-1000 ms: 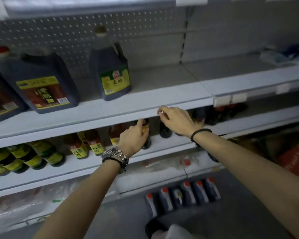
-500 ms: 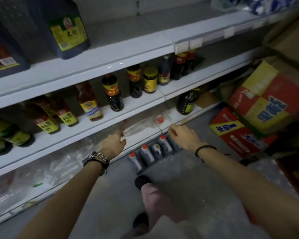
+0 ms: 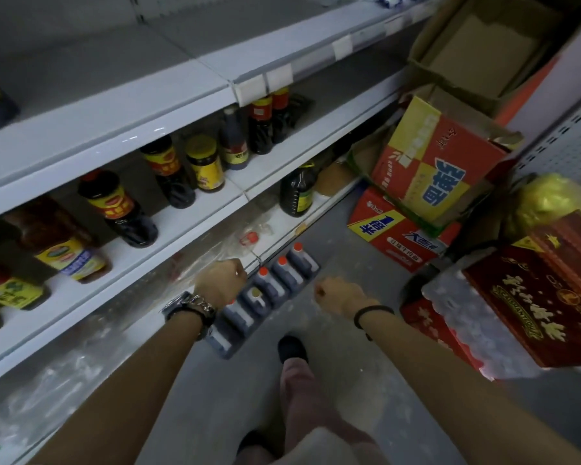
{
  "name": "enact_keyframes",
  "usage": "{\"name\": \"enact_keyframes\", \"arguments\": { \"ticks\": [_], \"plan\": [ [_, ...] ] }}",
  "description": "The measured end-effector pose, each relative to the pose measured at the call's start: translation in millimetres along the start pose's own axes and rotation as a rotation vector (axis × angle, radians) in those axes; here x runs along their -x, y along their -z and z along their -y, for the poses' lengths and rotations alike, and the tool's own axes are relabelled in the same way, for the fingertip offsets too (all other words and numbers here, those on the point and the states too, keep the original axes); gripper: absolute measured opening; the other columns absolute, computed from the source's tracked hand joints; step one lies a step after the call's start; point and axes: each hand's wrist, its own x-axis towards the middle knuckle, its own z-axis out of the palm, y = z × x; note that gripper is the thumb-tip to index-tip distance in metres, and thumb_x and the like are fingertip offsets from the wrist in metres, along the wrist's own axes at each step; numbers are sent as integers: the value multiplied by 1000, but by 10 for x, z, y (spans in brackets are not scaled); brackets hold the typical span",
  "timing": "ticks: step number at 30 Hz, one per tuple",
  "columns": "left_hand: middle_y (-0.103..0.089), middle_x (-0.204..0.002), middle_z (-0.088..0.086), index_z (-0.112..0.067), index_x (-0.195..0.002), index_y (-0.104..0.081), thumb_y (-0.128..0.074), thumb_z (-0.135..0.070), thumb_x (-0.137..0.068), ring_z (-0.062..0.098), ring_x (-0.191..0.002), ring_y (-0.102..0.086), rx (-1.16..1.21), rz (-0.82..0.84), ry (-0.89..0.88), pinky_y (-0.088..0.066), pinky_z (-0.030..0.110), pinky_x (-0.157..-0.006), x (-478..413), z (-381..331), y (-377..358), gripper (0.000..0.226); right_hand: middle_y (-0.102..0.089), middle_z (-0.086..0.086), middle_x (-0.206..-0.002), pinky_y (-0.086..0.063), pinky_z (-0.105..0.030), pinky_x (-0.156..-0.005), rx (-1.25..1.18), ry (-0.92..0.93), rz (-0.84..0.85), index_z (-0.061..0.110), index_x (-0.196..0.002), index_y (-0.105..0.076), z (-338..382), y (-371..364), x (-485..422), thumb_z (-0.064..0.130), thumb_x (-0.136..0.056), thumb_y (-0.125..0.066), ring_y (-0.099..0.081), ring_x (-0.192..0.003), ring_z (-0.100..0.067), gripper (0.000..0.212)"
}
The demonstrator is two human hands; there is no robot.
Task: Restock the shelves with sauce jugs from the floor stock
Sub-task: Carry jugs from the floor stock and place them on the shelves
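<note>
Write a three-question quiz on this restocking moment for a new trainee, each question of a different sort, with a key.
1. True or false: the right hand is holding one of the jugs.
2. Where do the jugs stand? A. in a row on the floor beside the shelving; B. on the top shelf; C. inside a cardboard box.
3. Fill in: most of the caps in the row are coloured ___.

Key: 1 false; 2 A; 3 red.
</note>
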Motion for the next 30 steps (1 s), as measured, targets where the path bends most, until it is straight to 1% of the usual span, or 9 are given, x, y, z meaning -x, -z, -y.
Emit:
{"name": "enact_keyframes", "arguments": {
  "ticks": [3,8,13,18,21,24,26,28,30],
  "plan": [
    [-64,-115,12,-11,-111,-61,-44,-25,-96,29,-103,-60,-13,-4,-48,-43,30,-80,-368,-329,7,27,-58,-16,-122,-43,-37,-87,-16,-1,-11,4,-115,-57,-125,177,-314,17,-98,-36,-55,-110,-31,29],
    [-66,-108,13,-11,-105,-61,-42,-24,-96,29,-99,-61,-73,-2,-83,-48,35,-84,-1022,-725,-67,25,-56,-13,-123,-38,-34,-80,-21,37,-59,6,-116,-54,-395,442,-858,16,-99,-34,-54,-111,-31,29],
    [-65,-111,13,-11,-110,-61,-43,-28,-97,32,-102,-61,-89,106,-104,-48,37,-84,-1573,-921,-382,28,-53,-12,-96,-39,-33,-72,-61,25,18,9,-97,-52,-702,391,-1458,19,-99,-35,-48,-84,-23,20],
    [-61,-121,12,-12,-115,-58,-39,-27,-98,33,-112,-56,-156,237,-136,-47,40,-91,-2126,-814,-896,29,-33,1,-67,-35,-33,-71,-88,-29,84,13,-72,-40,-976,8,-2081,19,-98,-33,-38,-64,-17,28],
    [-61,-121,11,-13,-112,-60,-39,-24,-98,32,-112,-55,-166,240,-150,-45,38,-89,-2523,-710,-1205,27,-40,-1,-70,-38,-34,-71,-128,-42,76,11,-77,-45,-1061,-280,-2579,16,-96,-37,-44,-77,-22,21],
    [-62,-117,10,-12,-108,-62,-38,-24,-97,32,-110,-57,-147,246,-133,-46,37,-89,-2903,-563,-1578,28,-49,-6,-83,-44,-35,-73,-160,-14,69,7,-93,-56,-1120,-598,-3103,16,-96,-38,-50,-78,-24,20],
    [-63,-116,11,-13,-106,-62,-39,-29,-97,34,-109,-58,-138,233,-141,-48,39,-90,-3153,-426,-1894,29,-49,-5,-76,-41,-32,-65,-155,-10,52,8,-84,-52,-1162,-825,-3438,14,-95,-39,-49,-70,-22,18],
    [-63,-117,13,-12,-108,-61,-40,-28,-97,34,-110,-58,-149,223,-145,-48,39,-89,-3404,-301,-2224,29,-40,-2,-66,-33,-28,-56,-139,-8,36,12,-68,-41,-1222,-1060,-3768,13,-93,-40,-38,-57,-17,26],
    [-62,-119,15,-8,-110,-61,-39,-25,-99,34,-110,-57,-162,219,-159,-45,38,-87,-3638,-214,-2553,30,-37,-1,-65,-34,-29,-61,-112,5,35,15,-65,-37,-1301,-1283,-4074,14,-93,-41,-35,-56,-14,29]
  ]
}}
